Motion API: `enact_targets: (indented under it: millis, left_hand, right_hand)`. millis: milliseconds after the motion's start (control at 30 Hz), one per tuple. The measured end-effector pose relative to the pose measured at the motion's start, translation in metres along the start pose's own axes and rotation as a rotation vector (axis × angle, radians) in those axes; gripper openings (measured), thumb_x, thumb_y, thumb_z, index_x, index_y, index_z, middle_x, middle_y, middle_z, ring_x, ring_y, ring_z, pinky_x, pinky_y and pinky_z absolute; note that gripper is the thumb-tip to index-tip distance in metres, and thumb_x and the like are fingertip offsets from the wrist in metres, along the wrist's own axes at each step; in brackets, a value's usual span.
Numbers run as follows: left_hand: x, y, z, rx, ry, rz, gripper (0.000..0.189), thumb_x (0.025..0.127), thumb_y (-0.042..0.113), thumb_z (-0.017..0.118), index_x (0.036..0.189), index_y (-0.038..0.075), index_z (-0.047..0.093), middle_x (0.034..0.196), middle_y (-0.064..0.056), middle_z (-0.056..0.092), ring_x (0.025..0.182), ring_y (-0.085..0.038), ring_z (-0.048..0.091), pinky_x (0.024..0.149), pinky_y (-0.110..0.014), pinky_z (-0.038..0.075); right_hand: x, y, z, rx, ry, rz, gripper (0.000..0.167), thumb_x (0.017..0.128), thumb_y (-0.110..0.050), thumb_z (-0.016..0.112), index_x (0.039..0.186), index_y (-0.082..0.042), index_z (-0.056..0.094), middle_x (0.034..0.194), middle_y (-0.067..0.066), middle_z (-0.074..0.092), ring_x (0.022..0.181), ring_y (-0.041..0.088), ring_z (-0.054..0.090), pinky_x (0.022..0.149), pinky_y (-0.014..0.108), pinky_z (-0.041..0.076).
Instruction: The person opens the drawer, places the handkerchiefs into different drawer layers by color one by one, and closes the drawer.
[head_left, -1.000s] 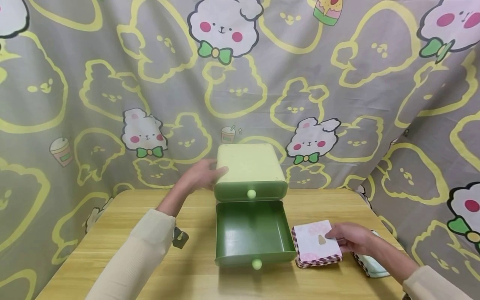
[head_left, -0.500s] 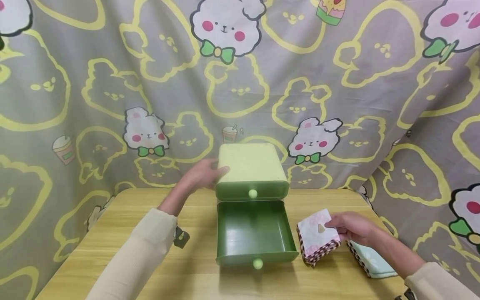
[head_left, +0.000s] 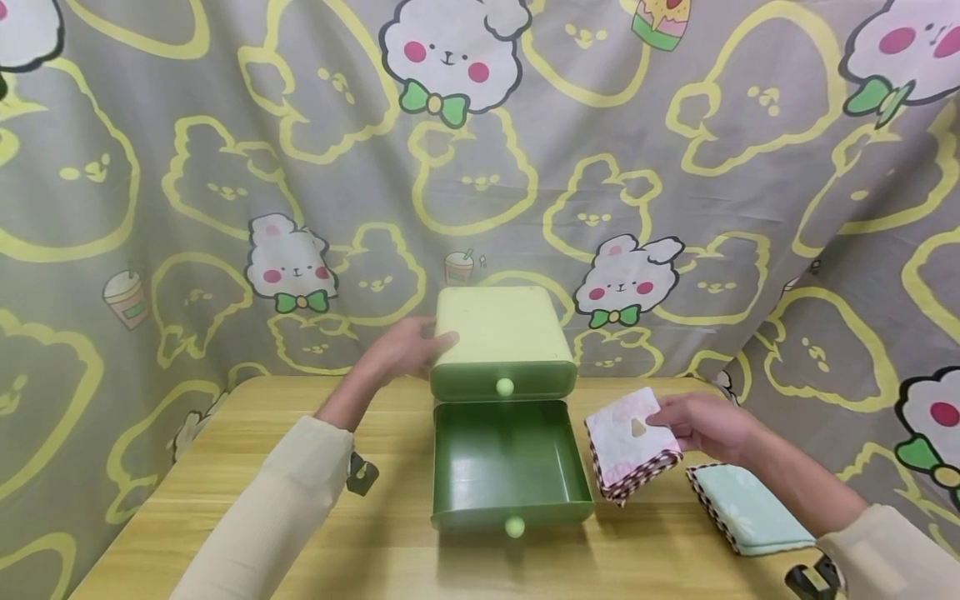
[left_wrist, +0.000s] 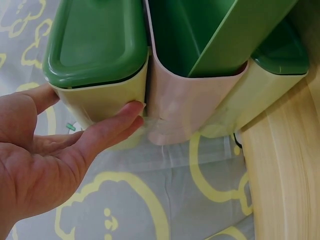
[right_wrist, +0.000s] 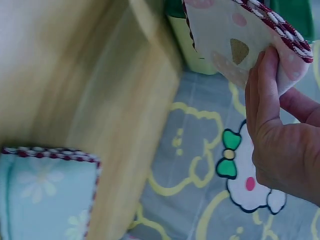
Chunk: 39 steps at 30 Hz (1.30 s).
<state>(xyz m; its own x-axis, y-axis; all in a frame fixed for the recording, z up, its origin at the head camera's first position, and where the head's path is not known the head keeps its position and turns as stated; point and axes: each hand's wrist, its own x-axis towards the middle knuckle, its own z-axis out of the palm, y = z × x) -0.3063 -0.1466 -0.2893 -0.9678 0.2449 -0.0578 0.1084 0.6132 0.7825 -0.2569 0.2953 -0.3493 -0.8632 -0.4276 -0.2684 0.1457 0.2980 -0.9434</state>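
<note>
My left hand point(head_left: 408, 346) holds the upper left edge of a small plastic drawer unit point(head_left: 502, 325), thumb over the cream top and fingers along the side. In the left wrist view, the fingers point(left_wrist: 112, 127) lie against the cream wall. Below the shut top drawer point(left_wrist: 100, 40), a green drawer point(head_left: 510, 467) is pulled out with nothing inside. My right hand point(head_left: 708, 425) pinches a folded white-and-pink cloth point(head_left: 626, 437) with checked edging by its right side. The cloth is tilted in the air, right of the open drawer. The thumb is partly hidden behind it in the right wrist view.
A folded mint-green cloth point(head_left: 750, 508) with daisies lies on the wooden table point(head_left: 300, 542), below my right forearm. A patterned curtain point(head_left: 480, 200) hangs directly behind the table. Another green-fronted drawer point(left_wrist: 282, 52) sits shut beneath the open one.
My right hand has lifted the pink cloth off the table, tilting it and raising it farther back. More of the mint cloth now shows. My left hand stays on the drawer unit.
</note>
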Motion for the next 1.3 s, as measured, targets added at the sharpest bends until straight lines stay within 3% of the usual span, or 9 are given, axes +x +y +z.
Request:
enact_targets:
  millis: [167, 400, 567, 833, 900, 1000, 1100, 1200, 1300]
  left_hand:
    - [0.0, 0.0, -0.001, 0.004, -0.002, 0.009, 0.068, 0.102, 0.046, 0.057, 0.158, 0.012, 0.037, 0.127, -0.02, 0.066, 0.091, -0.025, 0.073, 0.084, -0.04, 0.061]
    - [0.001, -0.001, -0.002, -0.003, -0.002, 0.01, 0.068, 0.102, 0.045, 0.058, 0.157, 0.011, 0.037, 0.127, -0.02, 0.066, 0.089, -0.025, 0.073, 0.082, -0.038, 0.061]
    - [-0.002, 0.001, -0.001, 0.001, -0.002, 0.01, 0.068, 0.102, 0.044, 0.057, 0.158, 0.011, 0.036, 0.127, -0.021, 0.066, 0.09, -0.026, 0.073, 0.082, -0.039, 0.061]
    - [-0.002, 0.001, -0.001, 0.014, 0.0, 0.011, 0.067, 0.102, 0.046, 0.057, 0.156, 0.011, 0.039, 0.126, -0.02, 0.066, 0.091, -0.026, 0.073, 0.085, -0.04, 0.061]
    - [-0.001, 0.001, -0.002, 0.015, 0.0, 0.013, 0.067, 0.102, 0.046, 0.057, 0.155, 0.01, 0.04, 0.128, -0.02, 0.065, 0.091, -0.026, 0.073, 0.084, -0.04, 0.061]
    - [-0.001, 0.0, -0.002, 0.014, 0.002, 0.015, 0.067, 0.102, 0.046, 0.057, 0.156, 0.009, 0.039, 0.13, -0.02, 0.064, 0.091, -0.026, 0.073, 0.084, -0.04, 0.061]
    - [-0.001, 0.001, -0.001, 0.01, 0.003, 0.008, 0.069, 0.102, 0.046, 0.058, 0.156, 0.01, 0.038, 0.132, -0.02, 0.063, 0.092, -0.026, 0.073, 0.084, -0.04, 0.061]
    - [-0.001, 0.0, -0.001, 0.008, 0.001, 0.003, 0.07, 0.102, 0.046, 0.058, 0.157, 0.01, 0.037, 0.133, -0.02, 0.063, 0.092, -0.026, 0.073, 0.085, -0.04, 0.061]
    - [0.0, 0.0, -0.002, 0.012, 0.001, 0.005, 0.07, 0.102, 0.046, 0.058, 0.157, 0.009, 0.037, 0.132, -0.021, 0.063, 0.093, -0.026, 0.072, 0.085, -0.04, 0.061]
  right_hand:
    - [-0.005, -0.019, 0.003, 0.001, 0.009, -0.034, 0.041, 0.099, -0.008, 0.058, 0.069, -0.016, 0.031, 0.065, -0.001, 0.014, 0.059, 0.018, 0.014, 0.057, 0.029, 0.019]
    - [-0.011, -0.043, 0.006, -0.016, 0.024, -0.022, 0.033, 0.099, -0.011, 0.061, 0.074, -0.016, 0.039, 0.066, -0.004, 0.024, 0.062, 0.009, 0.035, 0.061, 0.022, 0.041]
    - [-0.012, -0.055, 0.013, -0.033, 0.022, -0.044, 0.038, 0.099, -0.012, 0.062, 0.072, -0.015, 0.036, 0.066, -0.004, 0.024, 0.061, 0.01, 0.035, 0.061, 0.023, 0.041]
    - [-0.004, -0.065, 0.031, 0.009, -0.046, -0.047, 0.015, 0.099, -0.013, 0.063, 0.09, -0.007, 0.053, 0.072, -0.006, 0.047, 0.068, 0.007, 0.056, 0.067, 0.023, 0.054]
    - [-0.001, -0.066, 0.036, 0.016, -0.058, -0.049, 0.011, 0.099, -0.013, 0.063, 0.094, -0.007, 0.056, 0.073, -0.006, 0.046, 0.07, 0.007, 0.057, 0.068, 0.023, 0.055]
    - [0.003, -0.067, 0.042, 0.017, -0.06, -0.054, 0.019, 0.098, -0.013, 0.064, 0.086, -0.009, 0.05, 0.069, -0.005, 0.035, 0.065, 0.007, 0.047, 0.065, 0.022, 0.048]
    - [0.006, -0.067, 0.047, 0.009, -0.089, -0.072, 0.01, 0.099, -0.014, 0.062, 0.095, -0.006, 0.058, 0.073, -0.006, 0.047, 0.068, 0.007, 0.053, 0.068, 0.023, 0.052]
    - [0.01, -0.067, 0.052, 0.016, -0.116, -0.078, 0.022, 0.1, -0.014, 0.061, 0.116, 0.001, 0.062, 0.084, -0.003, 0.061, 0.077, 0.009, 0.064, 0.075, 0.026, 0.059]
    - [0.013, -0.067, 0.057, 0.032, -0.115, -0.075, 0.028, 0.1, -0.011, 0.06, 0.122, 0.005, 0.06, 0.089, -0.002, 0.065, 0.081, 0.01, 0.068, 0.077, 0.028, 0.061]
